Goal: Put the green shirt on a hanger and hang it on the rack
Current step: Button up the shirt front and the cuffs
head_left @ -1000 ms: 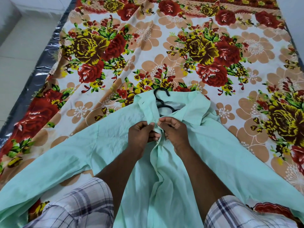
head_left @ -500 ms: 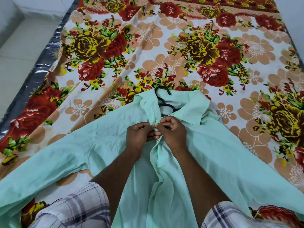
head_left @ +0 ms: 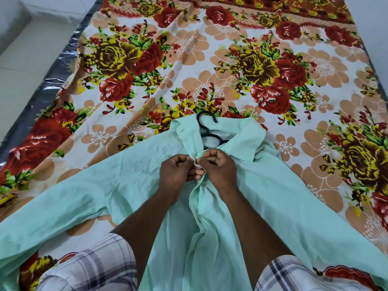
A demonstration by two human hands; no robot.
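Black hanger (head_left: 206, 131) already inside green shirt (head_left: 273, 196); left hand (head_left: 177, 171) and right hand (head_left: 220, 168) pinch the placket, fastening the top button; hanging on the rack remains.

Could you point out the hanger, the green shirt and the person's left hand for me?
hanger (head_left: 204, 128): head view, on the black neck just below the hook.
green shirt (head_left: 136, 181): head view, on the flat front panel left of the hands.
left hand (head_left: 178, 171): head view, on the back of the hand.
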